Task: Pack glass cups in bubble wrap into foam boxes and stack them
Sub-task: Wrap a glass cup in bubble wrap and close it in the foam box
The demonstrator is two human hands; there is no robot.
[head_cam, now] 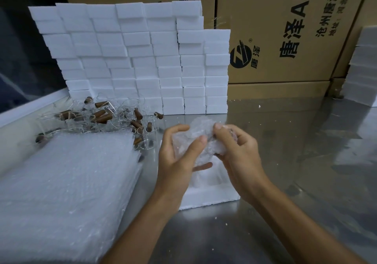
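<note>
From the head camera, both hands held a bubble-wrapped bundle [202, 139] just above an open foam box [210, 196] on the steel table [285, 161]. The left hand [179, 161] curled round its left side; the right hand [236, 151] pinched its top. Loose glass cups [114, 116] lay at ten o'clock, a stack of bubble wrap sheets [67, 182] at eight, and stacked foam boxes [142, 59] at twelve.

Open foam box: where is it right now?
Head view, centre: the open foam box sits on the metal table, directly under both hands, right of the bubble wrap stack.
</note>
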